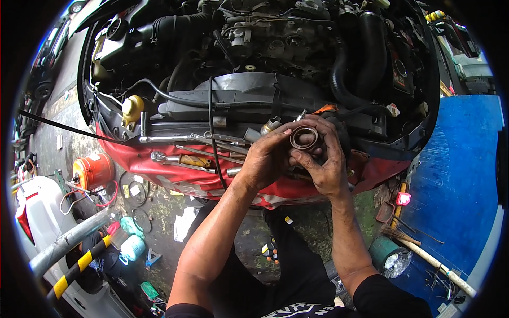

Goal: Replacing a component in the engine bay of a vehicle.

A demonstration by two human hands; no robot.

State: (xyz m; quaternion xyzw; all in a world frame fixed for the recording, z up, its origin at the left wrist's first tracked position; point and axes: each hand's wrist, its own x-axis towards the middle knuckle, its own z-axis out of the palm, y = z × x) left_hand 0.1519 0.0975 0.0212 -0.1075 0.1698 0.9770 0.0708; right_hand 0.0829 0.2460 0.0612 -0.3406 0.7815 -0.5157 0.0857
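Observation:
Both hands are raised together over the front edge of an open engine bay. Between them is a brown, round ring seal (304, 149), its hollow opening facing up. My right hand (324, 161) grips it, with the thumb against its near side and the fingers curled round the far right. My left hand (265, 160) closes on its left side, fingers bent and partly hidden behind it. Beneath my hands lie ratchets and wrenches, including a ratchet (168, 158) with an orange-brown handle, on a red cover (143, 159). A dark cloth-like thing with an orange part sits behind my right hand.
The engine (281, 45) fills the far side, with a black hose (339, 74) at right. An orange bucket (94, 170) and a white car (47, 206) stand left. At right are a blue panel (450, 175), a broom (405, 238) and a green bin (383, 249).

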